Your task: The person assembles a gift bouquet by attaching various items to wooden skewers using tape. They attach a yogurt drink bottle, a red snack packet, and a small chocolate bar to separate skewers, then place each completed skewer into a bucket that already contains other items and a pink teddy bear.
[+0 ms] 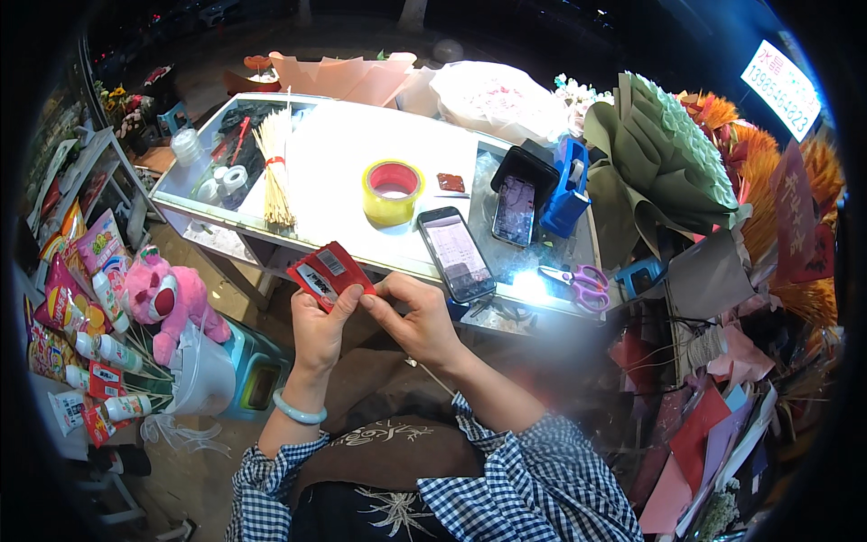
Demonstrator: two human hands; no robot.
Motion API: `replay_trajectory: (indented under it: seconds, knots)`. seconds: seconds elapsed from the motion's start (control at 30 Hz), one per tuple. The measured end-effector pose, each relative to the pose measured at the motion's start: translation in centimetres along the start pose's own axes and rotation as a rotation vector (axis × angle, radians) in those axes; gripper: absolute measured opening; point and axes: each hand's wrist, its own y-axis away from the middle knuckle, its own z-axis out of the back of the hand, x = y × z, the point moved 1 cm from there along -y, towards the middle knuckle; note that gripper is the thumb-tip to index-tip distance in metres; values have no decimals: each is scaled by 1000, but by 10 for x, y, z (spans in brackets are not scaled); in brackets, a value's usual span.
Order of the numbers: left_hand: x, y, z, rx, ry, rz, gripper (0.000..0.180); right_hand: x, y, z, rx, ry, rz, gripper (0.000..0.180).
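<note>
A small red packet [332,275] with a white and black label is held up in front of the table. My left hand [318,330] grips its lower left part, thumb lying across the front. At the packet's lower right corner, the thumb and fingers of my right hand [417,318] pinch the edge. A thin pale stick [433,376] shows below my right hand; what bears it is hidden. Beyond the hands, a wide roll of yellow tape [390,210] rests on the white tabletop [334,135]. A smartphone [456,253] with a lit screen lies nearest my right hand.
Bundled wooden sticks [275,172] lie on the table's left. To the right are a second phone [515,210], a blue tape dispenser [567,185] and purple scissors [587,287]. A pink plush toy [172,298] sits by a white bucket [203,370]; a green-wrapped bouquet [664,149] stands right.
</note>
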Motion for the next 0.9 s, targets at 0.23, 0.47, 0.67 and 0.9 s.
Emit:
replay_trajectory:
  seconds: [0.23,0.47,0.67,0.9]
  knots:
    - [-9,-5,8,-70,92,13,13,-4,7,-16,38,-214,-88,22]
    - [-28,-26,47,-320,94,-211,12,-21,46,-15,244,-138,-281,19]
    - [-16,-22,40,-146,12,-96,31,-29,62,-12,99,-147,-253,18]
    - [4,18,-4,-19,-834,-666,25,-37,54,4,2,-113,-305,17]
